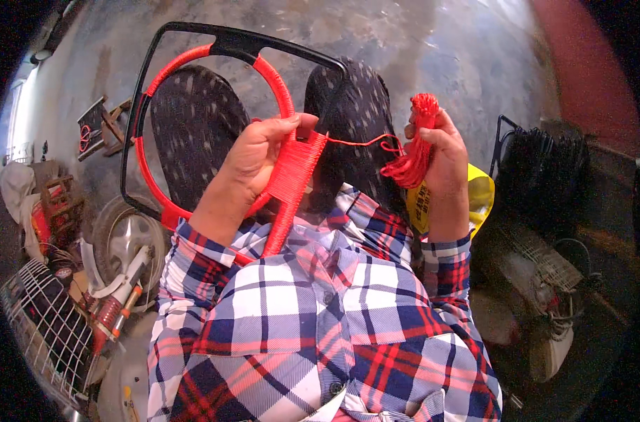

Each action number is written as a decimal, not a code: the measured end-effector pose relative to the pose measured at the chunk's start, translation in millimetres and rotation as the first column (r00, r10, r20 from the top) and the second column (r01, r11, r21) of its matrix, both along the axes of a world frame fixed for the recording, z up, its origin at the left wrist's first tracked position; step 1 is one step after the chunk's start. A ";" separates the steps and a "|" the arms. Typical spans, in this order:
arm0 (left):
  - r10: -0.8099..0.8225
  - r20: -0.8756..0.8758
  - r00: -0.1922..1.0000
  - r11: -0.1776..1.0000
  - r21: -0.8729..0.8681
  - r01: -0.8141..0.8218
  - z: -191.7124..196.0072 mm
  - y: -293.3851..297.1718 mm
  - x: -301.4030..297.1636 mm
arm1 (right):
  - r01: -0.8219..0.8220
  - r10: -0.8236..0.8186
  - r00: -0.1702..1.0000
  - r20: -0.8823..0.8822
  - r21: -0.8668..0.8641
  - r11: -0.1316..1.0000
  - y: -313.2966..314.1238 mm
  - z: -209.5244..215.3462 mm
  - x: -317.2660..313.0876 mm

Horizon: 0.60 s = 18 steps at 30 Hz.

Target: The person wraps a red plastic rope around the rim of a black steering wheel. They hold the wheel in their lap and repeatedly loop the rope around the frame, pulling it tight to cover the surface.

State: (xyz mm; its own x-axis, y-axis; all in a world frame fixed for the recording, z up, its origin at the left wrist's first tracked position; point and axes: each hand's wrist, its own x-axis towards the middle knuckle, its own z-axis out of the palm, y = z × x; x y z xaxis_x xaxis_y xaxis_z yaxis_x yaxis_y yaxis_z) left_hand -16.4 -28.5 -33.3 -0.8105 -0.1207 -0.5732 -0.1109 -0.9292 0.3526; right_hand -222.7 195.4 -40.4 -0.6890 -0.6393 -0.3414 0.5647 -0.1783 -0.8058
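My left hand (258,156) grips a black frame (193,32) with a round ring inside it, at a spoke wound tightly with red cord (292,172). Red cord also covers most of the ring (278,84). My right hand (436,151) holds a small bundle of the same red cord (413,158), raised to the right of the frame. A single taut strand (355,143) runs from the wound spoke to the bundle. The frame rests over my knees in dark dotted trousers (193,119). My plaid sleeves come up from the lower edge.
A yellow bag (478,197) lies beside my right forearm. A stack of black frames (538,169) stands at the right, above a wire grille (545,264). At the left lie a wheel (123,239), a white wire rack (46,323) and wooden pieces (105,126) on a concrete floor.
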 end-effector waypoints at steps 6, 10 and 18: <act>-0.007 -0.016 1.000 1.000 0.019 0.007 1.6 -1.2 0.4 | 0.009 -0.008 1.000 0.023 -0.054 0.999 8.2 9.7 -3.3; -0.024 -0.008 1.000 1.000 0.015 0.024 1.3 -2.5 0.8 | 0.017 -0.012 0.998 0.065 -0.072 0.997 6.6 3.0 -0.4; -0.028 -0.031 0.999 0.999 0.038 0.030 2.0 -1.9 1.1 | -0.019 0.025 0.999 0.040 -0.124 0.992 -19.4 23.6 27.1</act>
State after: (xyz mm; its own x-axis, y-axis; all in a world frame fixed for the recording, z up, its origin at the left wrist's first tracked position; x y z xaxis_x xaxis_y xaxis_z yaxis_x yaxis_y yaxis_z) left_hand -15.4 -30.4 -31.3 -0.8304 -0.0752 -0.5520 -0.1278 -0.9387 0.3202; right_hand -195.6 176.1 -16.8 -0.6612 -0.6933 -0.2865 0.6020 -0.2625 -0.7541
